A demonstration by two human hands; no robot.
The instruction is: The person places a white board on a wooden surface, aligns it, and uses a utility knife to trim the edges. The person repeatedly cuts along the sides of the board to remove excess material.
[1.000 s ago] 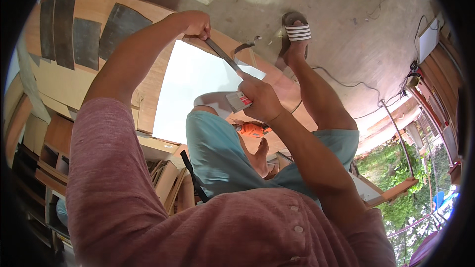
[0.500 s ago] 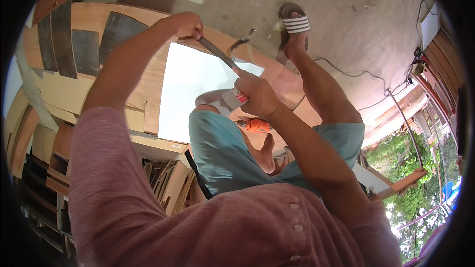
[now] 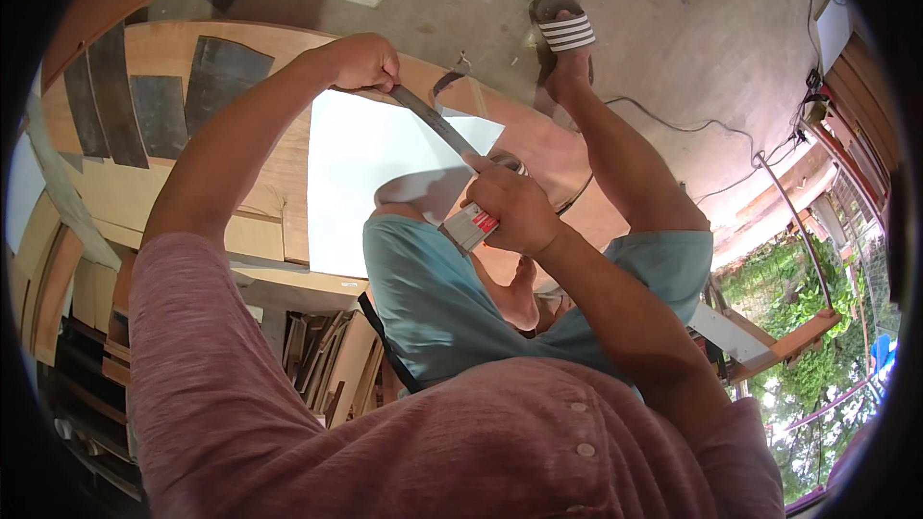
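Note:
A narrow dark strip (image 3: pixel 435 122) slants between my two hands above a white sheet (image 3: pixel 341 159). My left hand (image 3: pixel 363 62) is closed on its upper end. My right hand (image 3: pixel 519 210) is closed around a flat paintbrush (image 3: pixel 471 228) with pale bristles and a red-and-white label. Its bristles point down toward my knee, apart from the strip. The thumb side of that hand meets the strip's lower end; whether it grips the strip too is hard to see. The brush handle is hidden by my fingers. Behind the hand shows part of a round rim (image 3: pixel 514 162).
Several dark flat pieces (image 3: pixel 226 82) lie on the wooden board (image 3: pixel 288 144) at left. A dark curved scrap (image 3: pixel 448 82) lies beyond the sheet. Cables (image 3: pixel 673 141) cross the concrete floor (image 3: pixel 673 48) at right. Board offcuts (image 3: pixel 336 356) stand at lower left.
The brush has swung, its bristles moving down and away from the white sheet. The orange drill that showed below my right hand is now almost wholly hidden. Both hands still hold on.

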